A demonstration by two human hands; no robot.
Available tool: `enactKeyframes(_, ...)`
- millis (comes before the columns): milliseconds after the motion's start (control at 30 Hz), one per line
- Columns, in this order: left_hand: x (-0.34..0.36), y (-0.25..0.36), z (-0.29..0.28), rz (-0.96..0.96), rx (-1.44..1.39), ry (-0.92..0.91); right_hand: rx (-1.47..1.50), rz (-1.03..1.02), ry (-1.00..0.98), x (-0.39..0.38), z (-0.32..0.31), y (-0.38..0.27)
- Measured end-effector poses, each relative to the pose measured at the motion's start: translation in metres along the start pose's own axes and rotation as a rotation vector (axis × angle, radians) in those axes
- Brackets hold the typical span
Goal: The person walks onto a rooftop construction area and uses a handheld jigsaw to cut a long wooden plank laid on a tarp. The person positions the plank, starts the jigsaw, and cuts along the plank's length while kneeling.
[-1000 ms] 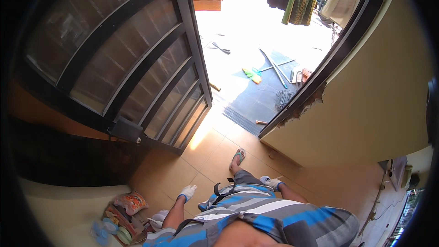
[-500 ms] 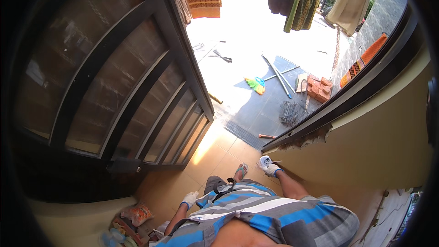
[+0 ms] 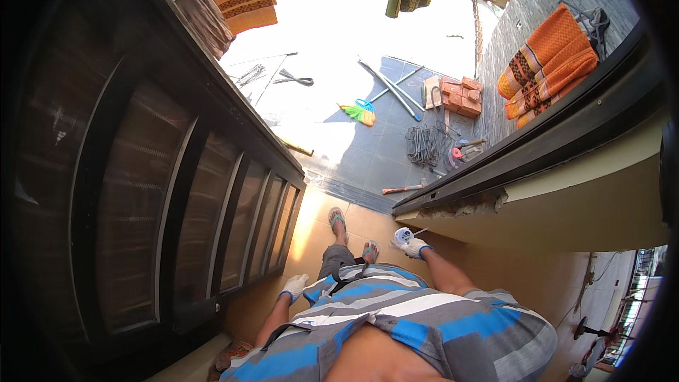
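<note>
Clutching a small white-blue object (image 3: 403, 235), the gloved right hand (image 3: 416, 246) shows a closed grip; left hand (image 3: 293, 286) hangs empty, fingers loosely curled.

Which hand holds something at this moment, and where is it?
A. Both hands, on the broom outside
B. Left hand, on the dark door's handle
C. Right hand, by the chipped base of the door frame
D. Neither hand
C: the gloved right hand holds a small white object beside the chipped door frame; the gloved left hand hangs empty.
</note>
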State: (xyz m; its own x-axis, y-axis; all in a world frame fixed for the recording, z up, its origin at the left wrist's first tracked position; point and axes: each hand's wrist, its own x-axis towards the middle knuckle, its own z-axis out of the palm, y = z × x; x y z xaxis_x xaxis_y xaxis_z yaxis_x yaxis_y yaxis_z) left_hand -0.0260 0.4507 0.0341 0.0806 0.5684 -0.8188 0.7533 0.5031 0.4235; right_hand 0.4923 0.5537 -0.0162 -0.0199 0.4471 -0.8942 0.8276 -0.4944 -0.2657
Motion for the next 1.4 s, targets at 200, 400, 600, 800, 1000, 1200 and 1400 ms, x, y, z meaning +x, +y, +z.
enactKeyframes(200, 0.067, -0.034, -0.038, 0.315, 0.3, -0.094, 0.043, 0.005, 0.019, -0.03, 0.024, -0.003)
enactKeyframes(400, 0.125, -0.017, -0.118, -0.066, -0.132, -0.013, 0.171, 0.073, -0.005, -0.069, -0.009, -0.075)
enactKeyframes(600, 0.188, 0.049, -0.192, 0.045, -0.03, -0.043, 0.177, 0.136, 0.097, -0.036, -0.004, -0.055)
enactKeyframes(800, 0.189, 0.122, -0.234, 0.09, -0.084, -0.047, 0.231, 0.071, 0.245, -0.008, -0.011, -0.07)
enactKeyframes(1000, 0.191, 0.118, -0.242, 0.009, -0.044, -0.024, 0.216, 0.024, 0.127, 0.024, -0.056, -0.121)
enactKeyframes(1200, 0.207, 0.101, -0.229, 0.041, -0.199, -0.022, -0.01, -0.008, 0.127, 0.09, -0.084, -0.113)
enactKeyframes(1400, 0.168, 0.168, -0.245, 0.195, 0.22, -0.114, 0.075, -0.088, 0.097, 0.098, -0.143, -0.143)
